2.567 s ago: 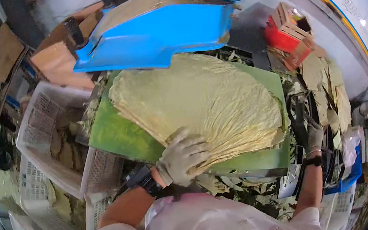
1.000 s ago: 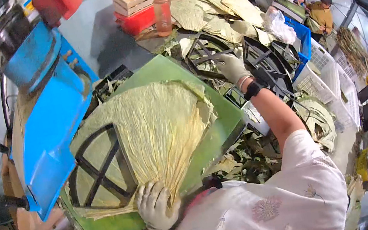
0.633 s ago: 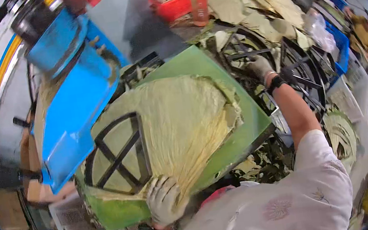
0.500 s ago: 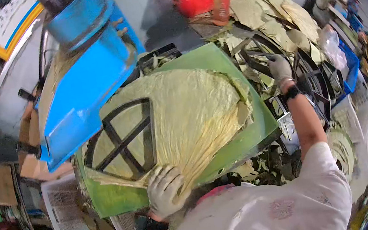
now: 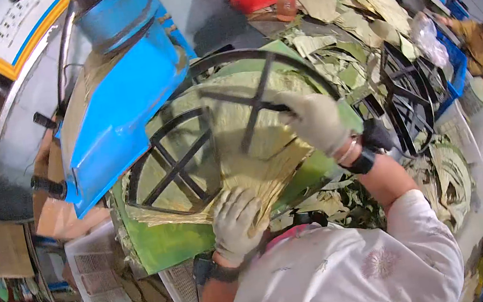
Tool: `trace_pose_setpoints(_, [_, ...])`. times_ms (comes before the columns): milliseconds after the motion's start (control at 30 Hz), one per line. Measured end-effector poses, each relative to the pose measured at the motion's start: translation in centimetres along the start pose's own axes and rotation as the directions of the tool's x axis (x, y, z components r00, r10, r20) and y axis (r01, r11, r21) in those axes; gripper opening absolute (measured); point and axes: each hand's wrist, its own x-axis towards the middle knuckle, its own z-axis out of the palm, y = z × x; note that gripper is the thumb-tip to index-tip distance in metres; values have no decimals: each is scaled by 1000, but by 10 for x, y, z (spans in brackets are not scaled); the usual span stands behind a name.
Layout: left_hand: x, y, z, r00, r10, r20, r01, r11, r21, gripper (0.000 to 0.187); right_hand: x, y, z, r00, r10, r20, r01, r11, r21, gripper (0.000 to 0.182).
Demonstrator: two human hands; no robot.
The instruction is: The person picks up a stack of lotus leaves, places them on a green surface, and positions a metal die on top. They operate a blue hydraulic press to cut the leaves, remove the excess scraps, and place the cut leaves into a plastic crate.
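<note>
A pale stack of large dried leaves (image 5: 271, 165) lies on the green cutting board (image 5: 168, 248). My left hand (image 5: 237, 222), in a whitish work glove, is closed over the gathered front end of the stack. A black fan-shaped cutting frame (image 5: 178, 169) with crossed bars rests on the left part of the leaves, its lower corner right by my left fingers. My gloved right hand (image 5: 318, 125) grips a second black fan-shaped frame (image 5: 258, 104) by a bar, over the right part of the stack. That hand and frame are blurred by motion.
A blue press machine arm (image 5: 119, 112) juts in from the upper left, close beside the board. More black frames (image 5: 407, 97) stand at the right among leaf scraps (image 5: 343, 62). A white plastic basket (image 5: 88, 271) sits lower left. A person (image 5: 476, 44) is at the far right.
My right hand has moved left from the frames at the right, bringing a black frame over the leaves. My left hand stays on the leaves' gathered end. The camera view has shifted slightly.
</note>
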Motion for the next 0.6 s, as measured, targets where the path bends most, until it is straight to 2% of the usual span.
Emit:
trace_pose_setpoints(67, [-2, -1, 2, 1000, 10, 12, -9, 1000, -3, 37, -3, -2, 22, 987, -116, -112, 127, 988, 89, 35])
trace_pose_setpoints(133, [-3, -2, 3, 1000, 12, 17, -12, 1000, 2, 37, -3, -3, 31, 996, -63, -65, 65, 997, 34, 33])
trace_pose_setpoints(200, [-2, -3, 3, 1000, 12, 16, -12, 1000, 2, 39, -3, 10, 49, 974, -163, -156, 176, 982, 68, 34])
trace_pose_setpoints(333, [-1, 1, -6, 1000, -17, 21, 17, 1000, -16, 40, -5, 22, 61, 983, -117, -139, 137, 980, 148, 33])
trace_pose_setpoints(400, [7, 5, -29, 976, -94, 194, 128, 977, -170, 42, -6, 22, 61, 990, -100, -100, 115, 981, 154, 31])
trace_pose_setpoints(433, [2, -8, -44, 949, -30, 314, 139, 934, -328, 48, -6, 22, 61, 995, -75, -62, 84, 985, 149, 28])
trace_pose_setpoints(467, [0, -13, -60, 929, -56, 367, 288, 732, -617, 48, -5, 21, 59, 997, -60, -39, 65, 988, 140, 28])
trace_pose_setpoints(533, [-13, -18, -78, 906, -256, 338, 422, 466, -777, 52, -4, 28, 67, 986, -113, -122, 130, 981, 141, 33])
trace_pose_setpoints(567, [-6, -11, -78, 921, -370, 121, 351, 652, -672, 50, -3, 26, 65, 994, -88, -68, 95, 989, 116, 31])
trace_pose_setpoints(600, [10, -3, -83, 895, -446, 4, 385, 767, -513, 48, -2, 24, 64, 993, -101, -64, 108, 986, 125, 31])
